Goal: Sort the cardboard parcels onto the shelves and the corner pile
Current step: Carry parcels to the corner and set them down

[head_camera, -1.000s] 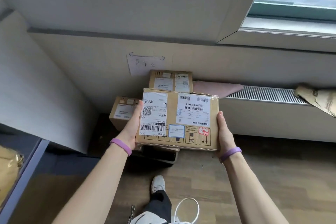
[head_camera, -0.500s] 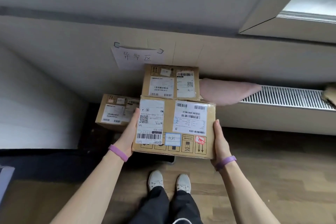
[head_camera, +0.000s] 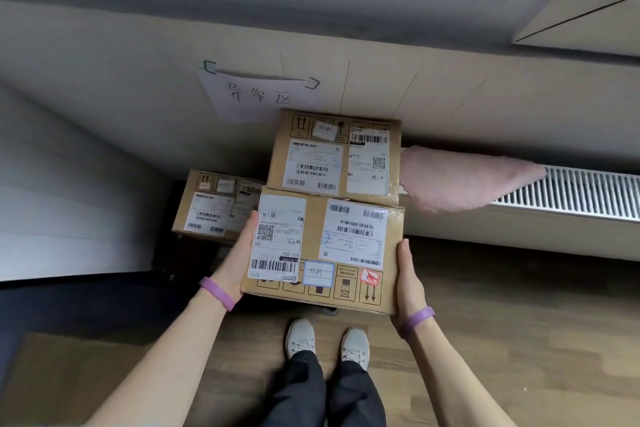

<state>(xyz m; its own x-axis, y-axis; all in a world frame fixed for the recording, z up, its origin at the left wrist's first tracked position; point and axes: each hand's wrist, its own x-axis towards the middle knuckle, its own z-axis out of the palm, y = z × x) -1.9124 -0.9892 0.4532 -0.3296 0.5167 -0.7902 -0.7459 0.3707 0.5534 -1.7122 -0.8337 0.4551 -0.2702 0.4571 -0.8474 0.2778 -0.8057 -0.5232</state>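
I hold a cardboard parcel [head_camera: 315, 229] with white shipping labels in front of me, above the floor by the wall. My left hand [head_camera: 239, 253] lies flat against its left side, thumb pointing up. My right hand [head_camera: 408, 270] presses its right side with straight fingers. Whether any fingers reach under the parcel is hidden. Directly behind it a second labelled parcel [head_camera: 336, 156] stands against the wall. A third parcel [head_camera: 214, 208] sits lower, to the left, in the corner.
A handwritten paper sign [head_camera: 256, 94] is taped to the wall above the pile. A pink cloth [head_camera: 460, 180] lies on the white radiator [head_camera: 571, 191] to the right. My shoes [head_camera: 325, 343] stand on wooden floor. Flat cardboard [head_camera: 69, 378] lies lower left.
I have stepped closer to the corner pile and the view has tilted down. The held parcel now sits lower, right in front of the back parcel. Both hands keep the same hold.
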